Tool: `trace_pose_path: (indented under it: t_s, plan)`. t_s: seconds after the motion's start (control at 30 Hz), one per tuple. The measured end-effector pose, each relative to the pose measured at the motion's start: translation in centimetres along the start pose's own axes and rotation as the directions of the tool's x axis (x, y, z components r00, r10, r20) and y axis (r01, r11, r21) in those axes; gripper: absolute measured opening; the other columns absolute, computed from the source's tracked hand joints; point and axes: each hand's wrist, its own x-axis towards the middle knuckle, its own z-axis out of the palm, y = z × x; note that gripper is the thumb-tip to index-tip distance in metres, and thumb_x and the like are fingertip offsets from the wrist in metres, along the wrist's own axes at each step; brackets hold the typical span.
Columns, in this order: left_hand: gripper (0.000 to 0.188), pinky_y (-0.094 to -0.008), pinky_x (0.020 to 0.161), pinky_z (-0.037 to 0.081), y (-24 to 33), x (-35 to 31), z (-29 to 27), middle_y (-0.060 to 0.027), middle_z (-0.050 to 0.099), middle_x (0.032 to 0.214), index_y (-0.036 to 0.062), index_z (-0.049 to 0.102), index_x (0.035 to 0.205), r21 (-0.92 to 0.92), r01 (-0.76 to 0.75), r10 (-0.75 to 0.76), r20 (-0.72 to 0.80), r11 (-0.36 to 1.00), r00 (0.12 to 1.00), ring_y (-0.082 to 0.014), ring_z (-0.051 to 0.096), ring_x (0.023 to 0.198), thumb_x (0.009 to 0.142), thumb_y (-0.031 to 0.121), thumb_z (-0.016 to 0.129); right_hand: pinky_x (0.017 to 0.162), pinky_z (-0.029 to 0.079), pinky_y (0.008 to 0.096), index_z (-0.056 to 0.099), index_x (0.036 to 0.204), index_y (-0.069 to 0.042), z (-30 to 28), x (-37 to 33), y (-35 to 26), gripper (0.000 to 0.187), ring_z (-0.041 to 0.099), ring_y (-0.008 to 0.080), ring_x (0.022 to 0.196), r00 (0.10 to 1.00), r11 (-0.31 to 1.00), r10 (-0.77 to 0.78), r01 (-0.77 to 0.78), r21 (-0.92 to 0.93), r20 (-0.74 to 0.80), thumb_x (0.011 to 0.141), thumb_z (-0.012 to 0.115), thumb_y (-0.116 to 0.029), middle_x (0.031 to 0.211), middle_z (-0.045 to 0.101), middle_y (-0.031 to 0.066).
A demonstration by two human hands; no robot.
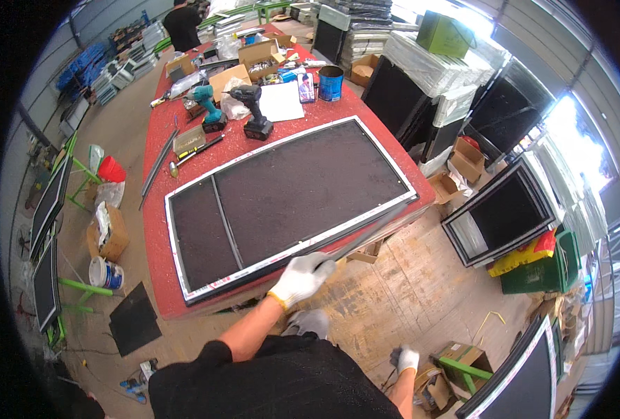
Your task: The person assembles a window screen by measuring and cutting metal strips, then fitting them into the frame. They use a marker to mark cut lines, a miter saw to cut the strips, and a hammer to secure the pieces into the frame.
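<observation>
My left hand, in a white work glove with a yellow cuff, is closed around the near end of a long thin grey strip. The strip slants up to the right along the near edge of a framed mesh screen. That screen has a white and black frame with a crossbar towards its left end, and lies flat on a red table. My right hand, also gloved, hangs low at my right side, away from the table, near a cardboard box. Its fingers are partly turned away, and I cannot make out whether they hold anything.
Beyond the screen stand a teal cordless drill, a black cordless drill, a phone and a blue can. More framed panels lean on the right beside a green bin. A person stands far off.
</observation>
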Motion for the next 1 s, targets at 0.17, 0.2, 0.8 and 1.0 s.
trace_pose_path:
  t_s: [0.17, 0.2, 0.8, 1.0]
  plan:
    - [0.045, -0.0501, 0.099, 0.059, 5.1, 8.9, 8.0, -0.0278, 0.081, 0.12, 0.0005, 0.081, 0.129, 0.008, -0.014, 0.013, 0.033, 1.0, 0.999, -0.045, 0.079, 0.114, 0.114, 0.04, 0.068, 0.059, 0.058, 0.038, 0.079, 0.121, 0.003, -1.2, 2.9, -15.7, 0.03, 0.074, 0.0239, 0.07, 0.97, 0.974, -0.205, 0.215, -0.069, 0.13, 0.108, 0.073, -0.023, 0.093, 0.079, 0.0141]
    - [0.044, -0.0505, 0.098, 0.059, 5.6, 11.0, 9.7, -0.0277, 0.081, 0.12, 0.0007, 0.081, 0.129, -0.014, 0.002, -0.002, 0.022, 1.0, 1.0, -0.0456, 0.079, 0.113, 0.114, 0.04, 0.068, 0.059, 0.058, 0.0364, 0.08, 0.124, 0.004, -0.9, 3.8, -18.4, 0.031, 0.074, 0.022, 0.071, 0.956, 0.968, -0.225, 0.241, -0.067, 0.19, 0.108, 0.074, -0.023, 0.094, 0.08, 0.0137]
    - [0.047, -0.0603, 0.094, 0.059, 7.9, 35.0, 23.0, -0.0319, 0.08, 0.105, 0.0026, 0.078, 0.122, -0.364, 0.466, -0.582, -0.627, 0.806, 0.518, -0.054, 0.077, 0.106, 0.114, 0.047, 0.065, 0.101, 0.064, 0.0428, 0.087, 0.126, 0.0, 21.3, 19.5, -79.6, 0.032, 0.086, 0.0338, 0.113, 0.256, -0.169, -0.521, 0.904, -0.392, 0.814, 0.102, 0.078, -0.02, 0.119, 0.086, 0.0268]
    - [0.026, -0.0601, 0.082, 0.059, 9.8, 39.3, 25.3, -0.0287, 0.077, 0.094, 0.0025, 0.074, 0.112, -0.469, 0.39, -0.585, -0.767, 0.792, 0.264, -0.0521, 0.077, 0.093, 0.115, 0.028, 0.067, 0.107, 0.06, 0.0364, 0.083, 0.135, 0.003, 49.8, 18.5, -99.4, 0.033, 0.078, 0.0209, 0.117, -0.088, -0.181, -0.444, 0.983, 0.006, 0.892, 0.105, 0.079, -0.009, 0.128, 0.086, 0.0162]
